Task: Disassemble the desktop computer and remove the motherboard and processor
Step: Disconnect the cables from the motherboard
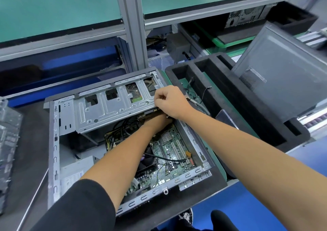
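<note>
We see a dark workbench (30, 142) with a blue front edge, and on it the opened computer case (53, 142), lying on its side. Just to the right of the case lies a green tray (219, 117) carrying a black foam insert (235, 96) with long slots; loose wires lie in one slot. A grey side panel (283, 78) leans tilted over the insert's far right end. At the bench's left edge sits a clear plastic piece (8, 128), blurred
</note>
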`<state>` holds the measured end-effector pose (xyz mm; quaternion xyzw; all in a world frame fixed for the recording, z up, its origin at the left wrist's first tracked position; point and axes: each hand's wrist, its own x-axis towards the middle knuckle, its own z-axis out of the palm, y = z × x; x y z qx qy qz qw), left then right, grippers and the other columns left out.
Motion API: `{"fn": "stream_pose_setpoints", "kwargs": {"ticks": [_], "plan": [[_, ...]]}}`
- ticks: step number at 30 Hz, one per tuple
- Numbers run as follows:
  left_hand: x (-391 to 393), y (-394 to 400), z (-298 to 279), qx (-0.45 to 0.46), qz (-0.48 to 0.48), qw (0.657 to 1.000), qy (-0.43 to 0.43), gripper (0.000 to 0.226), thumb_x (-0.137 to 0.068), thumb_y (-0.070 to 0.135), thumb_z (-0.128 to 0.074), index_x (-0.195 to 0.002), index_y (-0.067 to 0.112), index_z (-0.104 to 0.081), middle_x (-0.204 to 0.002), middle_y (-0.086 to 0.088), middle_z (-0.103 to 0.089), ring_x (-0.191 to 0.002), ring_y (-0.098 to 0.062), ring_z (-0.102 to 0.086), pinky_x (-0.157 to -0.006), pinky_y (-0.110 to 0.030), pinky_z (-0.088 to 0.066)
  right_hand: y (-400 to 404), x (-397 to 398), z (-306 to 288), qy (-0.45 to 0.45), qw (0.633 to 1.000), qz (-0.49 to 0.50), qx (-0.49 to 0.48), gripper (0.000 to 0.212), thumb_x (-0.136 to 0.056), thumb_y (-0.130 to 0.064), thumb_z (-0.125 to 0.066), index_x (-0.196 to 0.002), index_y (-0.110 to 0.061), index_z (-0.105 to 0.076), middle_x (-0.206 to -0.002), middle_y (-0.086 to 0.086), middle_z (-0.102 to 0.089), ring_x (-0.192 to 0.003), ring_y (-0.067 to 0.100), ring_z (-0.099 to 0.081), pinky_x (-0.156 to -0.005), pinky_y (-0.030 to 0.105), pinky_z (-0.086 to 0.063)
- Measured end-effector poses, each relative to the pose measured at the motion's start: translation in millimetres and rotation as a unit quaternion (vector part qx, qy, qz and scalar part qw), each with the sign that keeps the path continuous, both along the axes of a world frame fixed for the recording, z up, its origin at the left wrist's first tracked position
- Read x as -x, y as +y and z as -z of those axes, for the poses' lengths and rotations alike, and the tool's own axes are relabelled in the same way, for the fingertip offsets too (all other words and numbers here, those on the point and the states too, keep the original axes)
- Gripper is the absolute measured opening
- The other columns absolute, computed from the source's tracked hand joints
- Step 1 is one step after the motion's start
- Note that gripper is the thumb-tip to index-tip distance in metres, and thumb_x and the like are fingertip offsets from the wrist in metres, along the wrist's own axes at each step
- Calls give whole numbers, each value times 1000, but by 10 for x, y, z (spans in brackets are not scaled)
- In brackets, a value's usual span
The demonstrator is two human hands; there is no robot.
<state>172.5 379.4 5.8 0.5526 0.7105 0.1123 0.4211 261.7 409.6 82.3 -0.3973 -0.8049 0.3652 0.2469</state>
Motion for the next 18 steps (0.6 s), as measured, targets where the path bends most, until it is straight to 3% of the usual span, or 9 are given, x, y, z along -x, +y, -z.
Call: {"fn": "stream_pose_setpoints", "kwargs": {"ticks": [3, 7, 13, 16, 18], "plan": [[-33, -55, 40, -41, 2, 997, 64, 42, -100, 28, -45, -136, 8, -49, -132, -12, -57, -120, -28, -54, -99, -37, -41, -4, -1, 1, -1, 1000, -4, -1, 20, -76, 0, -55, -61, -10, -62, -55, -9, -54, -56, 2, -47, -52, 12, -36], [28, -11, 22, 1, 20, 1000, 9, 41, -101, 29, -42, -138, 12, -48, -137, -8, -53, -125, -23, -51, -102, -32, -39, -16, -9, 3, 0, 1000, -3, 1, 17, -76, 0, -56, -63, -7, -64, -57, -4, -56, -58, 8, -48, -54, 18, -38], [-34, -57, 50, -39, 11, 996, 86, 41, -100, 32, -42, -136, 14, -51, -132, -7, -57, -119, -24, -54, -99, -34, -42, -13, -9, -6, 2, 1000, -6, 3, 21, -75, 0, -56, -60, -13, -60, -56, -6, -54, -58, 8, -47, -54, 21, -38], [2, -25, -2, 10, 21, 1000, 18, 41, -101, 27, -42, -138, 10, -49, -137, -9, -54, -125, -23, -51, -101, -28, -37, -14, -18, -3, -1, 1000, -3, 2, 20, -76, -1, -56, -61, -12, -61, -56, -6, -54, -56, 6, -46, -52, 17, -36], [-19, -23, -1, 2, 17, 999, 28, 41, -101, 28, -43, -137, 10, -49, -136, -10, -54, -124, -25, -51, -103, -32, -38, 1, -24, 0, 2, 1000, -4, 1, 18, -76, -1, -56, -61, -9, -62, -55, -7, -52, -55, 4, -44, -50, 13, -33]]}}
